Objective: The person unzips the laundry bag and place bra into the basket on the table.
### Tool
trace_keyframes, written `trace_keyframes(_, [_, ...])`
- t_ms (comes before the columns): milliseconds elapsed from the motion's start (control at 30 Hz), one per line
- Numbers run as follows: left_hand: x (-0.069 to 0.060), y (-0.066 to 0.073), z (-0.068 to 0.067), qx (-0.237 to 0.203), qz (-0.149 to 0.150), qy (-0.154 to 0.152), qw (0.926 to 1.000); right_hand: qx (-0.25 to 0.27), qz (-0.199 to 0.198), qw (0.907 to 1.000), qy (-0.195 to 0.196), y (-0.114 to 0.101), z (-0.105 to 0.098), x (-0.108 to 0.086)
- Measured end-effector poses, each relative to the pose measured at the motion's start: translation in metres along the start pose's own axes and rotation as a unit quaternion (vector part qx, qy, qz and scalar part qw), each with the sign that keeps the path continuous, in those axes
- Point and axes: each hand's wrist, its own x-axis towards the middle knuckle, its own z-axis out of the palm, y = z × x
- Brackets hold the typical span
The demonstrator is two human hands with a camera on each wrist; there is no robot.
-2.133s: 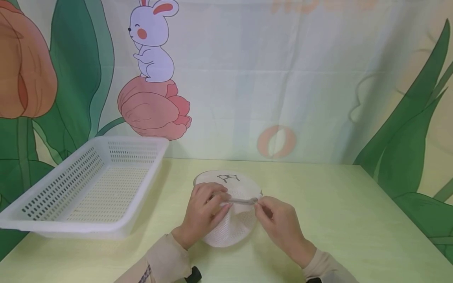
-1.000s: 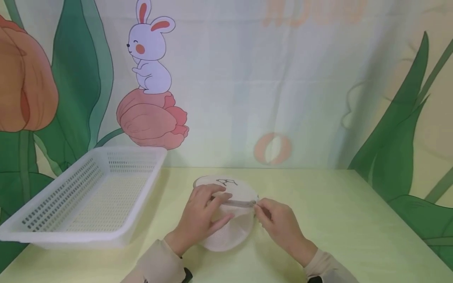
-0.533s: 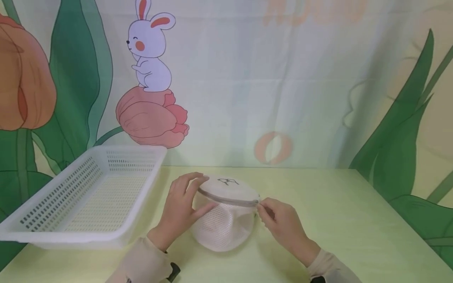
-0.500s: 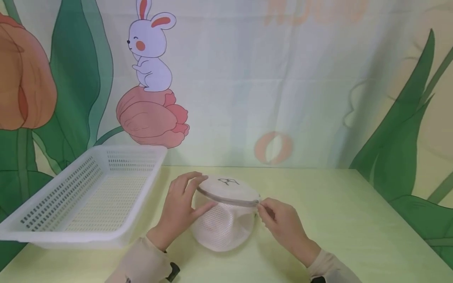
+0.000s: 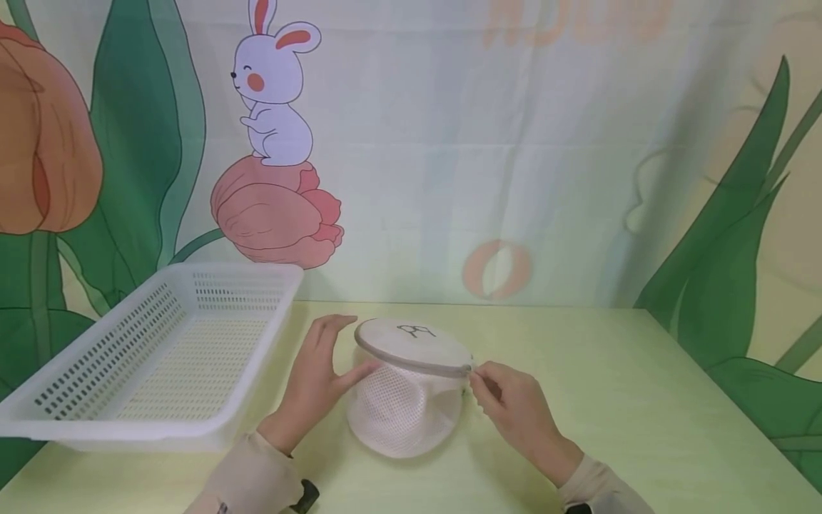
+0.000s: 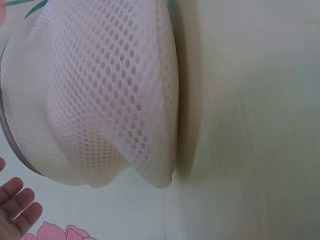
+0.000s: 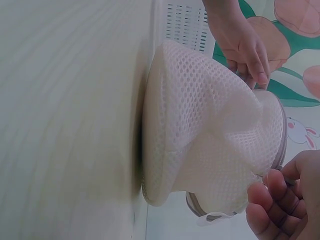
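- On the table (image 5: 610, 400), at 6 o'clock in the head view, a white mesh bag (image 5: 404, 414) sits with its round lid (image 5: 411, 343) on top.
- Done, I think: the zip (image 5: 411, 365) looks joined along the front, from 9 round to 3 o'clock on the bag.
- Left, maybe: the part past 3 o'clock. A curved brown band (image 7: 192, 202) shows low in the right wrist view, but I can't tell if it's open there.
- At 3 o'clock, the right hand (image 5: 510, 392) pinches what looks like the zip pull (image 5: 469, 369).
- At 9 o'clock, the left hand (image 5: 311, 378) is spread, thumb apart; I can't tell if it touches.
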Motion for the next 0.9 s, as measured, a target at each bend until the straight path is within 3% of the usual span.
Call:
trace_keyframes(267, [-0.004, -0.007, 0.006, -0.030, -0.067, -0.045, 0.9963, -0.001, 0.022, 0.9997, -0.014, -0.001, -0.002, 0.000])
trace_keyframes(533, [-0.007, -0.016, 0.013, -0.070, -0.080, -0.039, 0.9935, -0.009, 0.023, 0.9997, -0.009, 0.001, -0.002, 0.000])
trace_keyframes(767, [-0.007, -0.023, 0.017, -0.113, -0.141, -0.065, 0.9814, -0.009, 0.023, 0.9996, -0.012, 0.001, -0.001, 0.000])
trace_keyframes(900, [-0.007, -0.025, 0.019, -0.143, -0.159, -0.072, 0.9741, -0.011, 0.020, 0.9996, -0.014, 0.001, -0.001, 0.000])
